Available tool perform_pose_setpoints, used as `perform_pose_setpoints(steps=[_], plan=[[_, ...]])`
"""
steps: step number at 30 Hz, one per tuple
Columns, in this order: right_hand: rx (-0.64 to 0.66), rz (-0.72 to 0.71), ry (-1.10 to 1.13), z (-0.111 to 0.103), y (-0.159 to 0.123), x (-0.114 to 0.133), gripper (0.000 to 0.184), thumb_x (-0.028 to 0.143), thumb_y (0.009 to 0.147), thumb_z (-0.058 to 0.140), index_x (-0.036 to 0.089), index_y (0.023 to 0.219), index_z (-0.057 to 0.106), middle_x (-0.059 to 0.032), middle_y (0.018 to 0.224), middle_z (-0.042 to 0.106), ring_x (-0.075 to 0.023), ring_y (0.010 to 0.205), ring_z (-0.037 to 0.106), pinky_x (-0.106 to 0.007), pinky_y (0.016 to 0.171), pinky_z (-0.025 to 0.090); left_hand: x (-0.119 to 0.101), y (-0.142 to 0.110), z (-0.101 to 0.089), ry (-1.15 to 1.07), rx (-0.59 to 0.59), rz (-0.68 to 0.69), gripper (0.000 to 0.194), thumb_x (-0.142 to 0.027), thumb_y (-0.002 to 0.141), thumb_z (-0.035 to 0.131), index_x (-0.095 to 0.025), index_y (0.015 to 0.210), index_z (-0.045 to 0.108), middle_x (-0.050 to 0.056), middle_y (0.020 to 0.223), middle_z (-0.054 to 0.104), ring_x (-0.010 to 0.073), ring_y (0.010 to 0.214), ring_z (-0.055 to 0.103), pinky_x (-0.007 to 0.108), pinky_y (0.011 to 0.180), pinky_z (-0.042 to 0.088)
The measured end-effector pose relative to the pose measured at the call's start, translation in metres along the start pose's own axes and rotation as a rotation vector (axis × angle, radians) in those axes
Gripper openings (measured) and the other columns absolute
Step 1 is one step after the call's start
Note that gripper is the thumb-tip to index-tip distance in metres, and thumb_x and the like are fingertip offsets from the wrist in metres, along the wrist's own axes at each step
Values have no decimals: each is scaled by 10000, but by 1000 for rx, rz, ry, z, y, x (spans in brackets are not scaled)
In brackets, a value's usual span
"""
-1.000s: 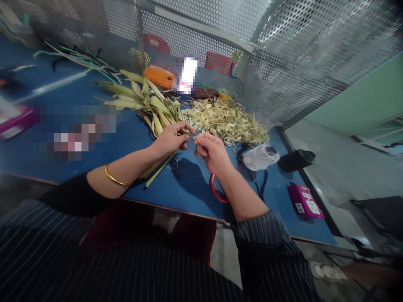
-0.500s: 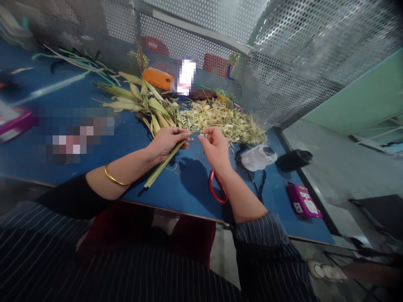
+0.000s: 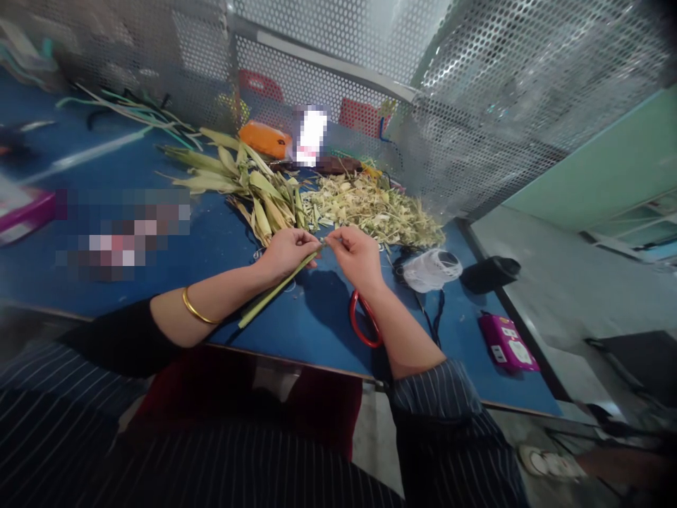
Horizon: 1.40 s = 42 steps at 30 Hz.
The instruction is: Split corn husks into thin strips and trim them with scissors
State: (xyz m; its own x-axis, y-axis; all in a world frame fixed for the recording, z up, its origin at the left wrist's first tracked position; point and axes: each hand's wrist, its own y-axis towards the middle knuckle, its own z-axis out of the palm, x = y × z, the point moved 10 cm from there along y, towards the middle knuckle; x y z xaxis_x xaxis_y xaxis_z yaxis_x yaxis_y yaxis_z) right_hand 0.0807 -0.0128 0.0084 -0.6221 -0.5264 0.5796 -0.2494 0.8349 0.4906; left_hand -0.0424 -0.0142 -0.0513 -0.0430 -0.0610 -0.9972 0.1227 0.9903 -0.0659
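My left hand (image 3: 288, 252) is closed round a long green leaf strip (image 3: 269, 296) that slants down towards me over the blue table (image 3: 222, 233). My right hand (image 3: 357, 255) pinches the strip's upper tip, almost touching the left hand. Just behind both hands lies a bundle of green leaves (image 3: 248, 183), and to its right a heap of pale trimmed scraps (image 3: 370, 208). Red-handled scissors (image 3: 362, 324) lie on the table under my right wrist.
A white spool of thread (image 3: 434, 268), a black cylinder (image 3: 489, 274) and a magenta box (image 3: 508, 342) sit at the right. An orange case (image 3: 264, 139) stands by the perforated metal screen (image 3: 476, 106). More strips (image 3: 127, 109) lie at the far left.
The hands lifted the leaf strip off the table half a second ago, then came closer together again; the right hand now pinches its tip beside the left.
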Motion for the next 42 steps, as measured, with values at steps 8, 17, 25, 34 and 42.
perform_pose_setpoints(steps=[8, 17, 25, 34, 42], plan=[[222, 232, 26, 27, -1, -36, 172, 308, 785, 599, 175, 687, 647, 29, 554, 509, -106, 543, 399, -253, 554, 280, -12, 5, -6, 406, -15, 260, 129, -269, 738, 647, -163, 702, 711, 21, 653, 658, 121, 624, 538, 222, 591, 373], [326, 264, 23, 40, -3, -42, 170, 290, 758, 590, 164, 670, 662, 23, 566, 543, -105, 570, 432, -240, 568, 302, -11, 4, 1, 274, 48, 148, 123, -262, 763, 642, -149, 726, 675, -13, 534, 562, 86, 500, 457, 204, 501, 336], [402, 195, -87, 40, -4, -33, 166, 241, 759, 575, 170, 647, 676, 24, 536, 524, -102, 551, 407, -243, 552, 280, 6, 8, 7, 201, 153, 47, 89, -213, 809, 583, -162, 738, 595, 58, 729, 695, 74, 465, 533, 191, 453, 410], [584, 194, 116, 44, -12, -28, 156, 258, 762, 569, 170, 725, 692, 18, 597, 618, -89, 483, 505, -223, 504, 354, 12, 12, 4, 294, 126, 27, 121, -228, 729, 627, -143, 653, 669, 47, 614, 662, 103, 459, 566, 208, 456, 467], [384, 289, 376, 41, -6, -30, 199, 333, 743, 633, 154, 662, 664, 40, 491, 520, -71, 469, 437, -210, 474, 314, 14, 13, 7, 305, 198, 44, 145, -117, 656, 581, -147, 560, 686, 9, 468, 587, 87, 428, 529, 174, 437, 415]])
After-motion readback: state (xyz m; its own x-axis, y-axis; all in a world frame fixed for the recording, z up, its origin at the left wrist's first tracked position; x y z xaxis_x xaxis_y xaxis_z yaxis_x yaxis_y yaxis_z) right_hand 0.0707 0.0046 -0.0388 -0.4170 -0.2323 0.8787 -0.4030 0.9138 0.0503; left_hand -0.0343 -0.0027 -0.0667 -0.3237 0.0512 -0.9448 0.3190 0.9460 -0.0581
